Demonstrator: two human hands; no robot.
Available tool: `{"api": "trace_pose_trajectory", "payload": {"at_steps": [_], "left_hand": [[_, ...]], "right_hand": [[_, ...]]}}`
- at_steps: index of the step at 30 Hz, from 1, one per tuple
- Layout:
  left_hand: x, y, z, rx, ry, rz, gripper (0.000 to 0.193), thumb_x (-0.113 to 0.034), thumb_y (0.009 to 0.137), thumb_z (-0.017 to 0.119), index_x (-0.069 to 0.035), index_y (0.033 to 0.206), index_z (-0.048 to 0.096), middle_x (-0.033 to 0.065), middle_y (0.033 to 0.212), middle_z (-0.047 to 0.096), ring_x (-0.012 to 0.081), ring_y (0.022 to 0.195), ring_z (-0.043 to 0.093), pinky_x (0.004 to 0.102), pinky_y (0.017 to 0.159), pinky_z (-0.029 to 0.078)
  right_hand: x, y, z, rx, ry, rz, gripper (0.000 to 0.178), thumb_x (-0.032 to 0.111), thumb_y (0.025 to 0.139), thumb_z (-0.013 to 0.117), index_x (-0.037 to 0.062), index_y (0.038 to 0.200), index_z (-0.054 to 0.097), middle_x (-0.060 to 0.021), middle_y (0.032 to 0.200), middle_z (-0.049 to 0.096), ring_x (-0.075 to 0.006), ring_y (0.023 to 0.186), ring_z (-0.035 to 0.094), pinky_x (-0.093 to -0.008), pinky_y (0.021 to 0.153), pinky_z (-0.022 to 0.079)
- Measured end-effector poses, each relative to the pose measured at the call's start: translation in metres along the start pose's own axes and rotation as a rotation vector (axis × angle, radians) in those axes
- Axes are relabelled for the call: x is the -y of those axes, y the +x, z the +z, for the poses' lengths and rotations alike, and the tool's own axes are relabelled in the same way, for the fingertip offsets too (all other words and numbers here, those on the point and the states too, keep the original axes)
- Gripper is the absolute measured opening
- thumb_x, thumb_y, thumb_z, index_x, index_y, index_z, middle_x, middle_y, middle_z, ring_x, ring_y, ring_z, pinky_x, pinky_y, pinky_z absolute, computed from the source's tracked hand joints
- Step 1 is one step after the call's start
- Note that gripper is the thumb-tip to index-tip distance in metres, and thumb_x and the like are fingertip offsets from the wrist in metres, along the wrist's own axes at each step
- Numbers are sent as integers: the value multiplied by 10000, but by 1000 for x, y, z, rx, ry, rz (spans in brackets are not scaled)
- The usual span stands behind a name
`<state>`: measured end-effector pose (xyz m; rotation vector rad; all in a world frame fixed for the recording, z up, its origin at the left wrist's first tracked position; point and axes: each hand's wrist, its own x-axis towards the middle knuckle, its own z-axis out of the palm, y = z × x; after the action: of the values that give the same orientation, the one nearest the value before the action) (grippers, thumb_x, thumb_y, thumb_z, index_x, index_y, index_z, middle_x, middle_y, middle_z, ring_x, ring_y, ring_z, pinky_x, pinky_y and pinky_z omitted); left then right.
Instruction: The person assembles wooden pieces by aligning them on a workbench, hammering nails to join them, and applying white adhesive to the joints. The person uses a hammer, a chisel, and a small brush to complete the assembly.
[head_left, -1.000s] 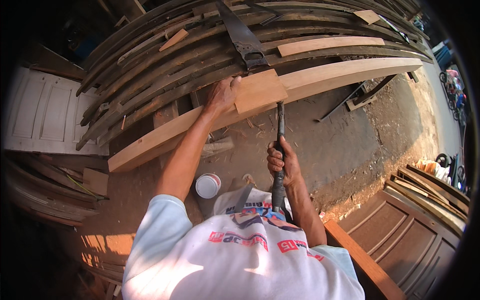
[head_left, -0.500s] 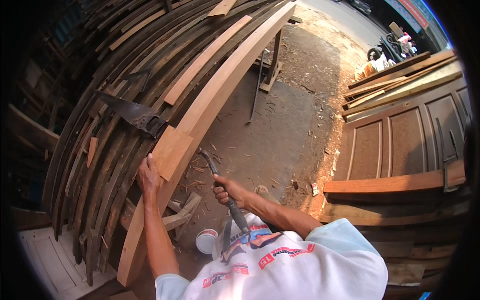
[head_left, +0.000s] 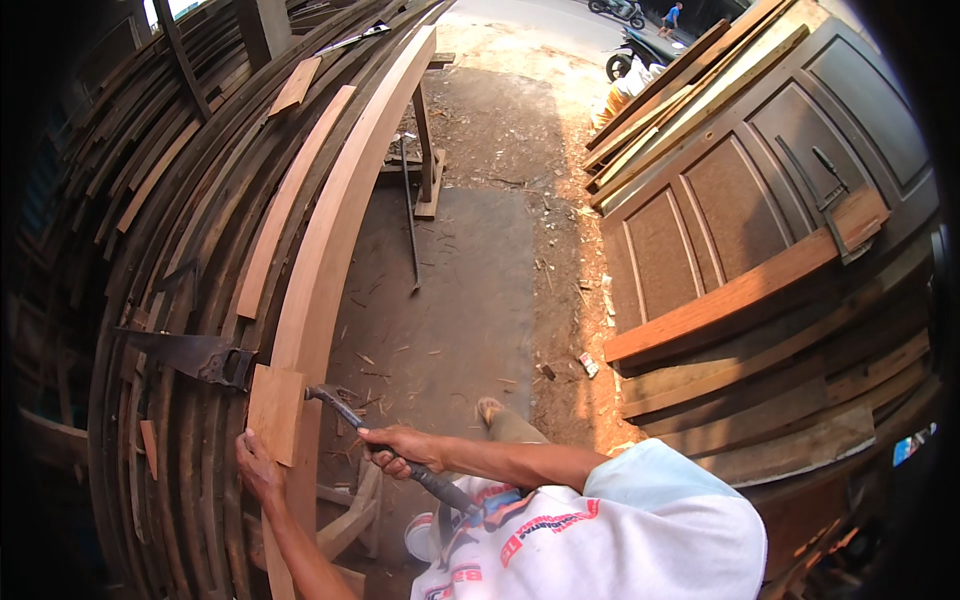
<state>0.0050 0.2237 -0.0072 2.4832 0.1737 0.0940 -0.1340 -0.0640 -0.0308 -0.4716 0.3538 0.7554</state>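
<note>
As the head camera looks down on your work, your right hand (head_left: 402, 450) is closed around the dark handle of a claw hammer (head_left: 345, 409), with its head pointing toward your left hand (head_left: 262, 468). Your left hand is against the near left edge of a small rectangular wooden block (head_left: 274, 412); part of its fingers is hidden, so you cannot tell how far they close around it. The block lies just beyond that hand, on top of a long pale beam (head_left: 335, 215). The hammer's head is right beside the block's right edge, though whether they touch is unclear.

Beyond your left hand, a handsaw (head_left: 188, 354) lies across the stack of dark timbers (head_left: 215, 225), its handle near the block. Ahead of your right hand, a thin metal bar (head_left: 410, 225) rests on the floor (head_left: 465, 290). Well to the right of both hands lies a brown panelled door (head_left: 735, 205), with a reddish plank (head_left: 725, 287) beside it.
</note>
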Motion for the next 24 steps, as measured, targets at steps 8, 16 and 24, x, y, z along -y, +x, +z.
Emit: {"api": "trace_pose_trajectory", "payload": {"at_steps": [8, 16, 24], "left_hand": [[-21, -6, -8, 12, 8, -13, 581, -510, 1157, 432, -3, 1282, 689, 263, 1184, 736, 453, 1105, 699, 529, 944, 517], [-26, -10, -15, 44, -36, -115, 564, -535, 1123, 484, -31, 1262, 695, 261, 1216, 733, 462, 1152, 687, 532, 971, 515], [-17, -11, -15, 27, -92, -109, 535, -544, 1109, 508, -62, 1235, 703, 247, 1172, 750, 473, 1127, 696, 535, 952, 528]], "right_hand": [[-6, 15, -13, -28, 79, 55, 481, 544, 1119, 593, 75, 1012, 566, 94, 669, 418, -21, 465, 392, -202, 384, 354], [2, -7, 1, -23, -73, 33, 446, 522, 1130, 576, 91, 1017, 589, 76, 684, 421, -29, 498, 394, -206, 406, 349], [10, -18, 17, -30, -227, -9, 457, 521, 1122, 592, 88, 979, 579, 59, 694, 446, -43, 495, 418, -215, 408, 348]]}}
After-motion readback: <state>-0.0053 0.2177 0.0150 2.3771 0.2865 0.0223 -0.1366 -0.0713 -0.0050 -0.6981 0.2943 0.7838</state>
